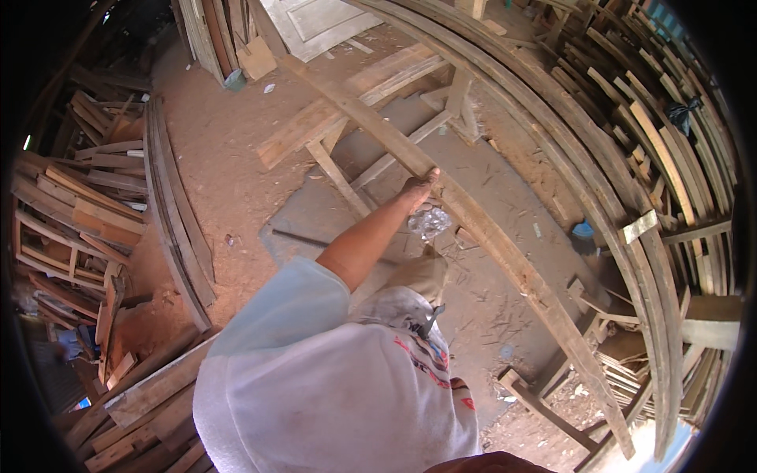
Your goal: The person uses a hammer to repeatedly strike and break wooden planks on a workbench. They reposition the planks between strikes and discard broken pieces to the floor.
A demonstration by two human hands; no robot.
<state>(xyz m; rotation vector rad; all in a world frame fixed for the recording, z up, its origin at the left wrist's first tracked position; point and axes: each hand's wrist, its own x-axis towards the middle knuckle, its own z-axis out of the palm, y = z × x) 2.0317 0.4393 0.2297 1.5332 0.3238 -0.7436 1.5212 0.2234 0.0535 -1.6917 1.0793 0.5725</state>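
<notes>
A long, narrow wooden plank (pixel 505 252) runs slantwise from the upper left to the lower right. My left hand (pixel 420 191) is closed on it near its middle, thumb along the top face and the other fingers hidden underneath. The plank's far part passes over a wooden sawhorse (pixel 331 169) with a broad, rough top beam (pixel 296 135). Toward the lower right the plank passes above a low wooden stand (pixel 544 406). My right hand is out of the picture; only a brown shape shows at the bottom edge.
Long boards (pixel 568 169) stretch along the right, beside dense timber stacks (pixel 662 150). More stacked wood (pixel 95 205) and two long strips (pixel 169 213) lie to the left. A crumpled clear plastic piece (pixel 430 223), a blue container (pixel 583 235) and scattered wood scraps are on the floor. A pale panelled door (pixel 323 24) lies far back.
</notes>
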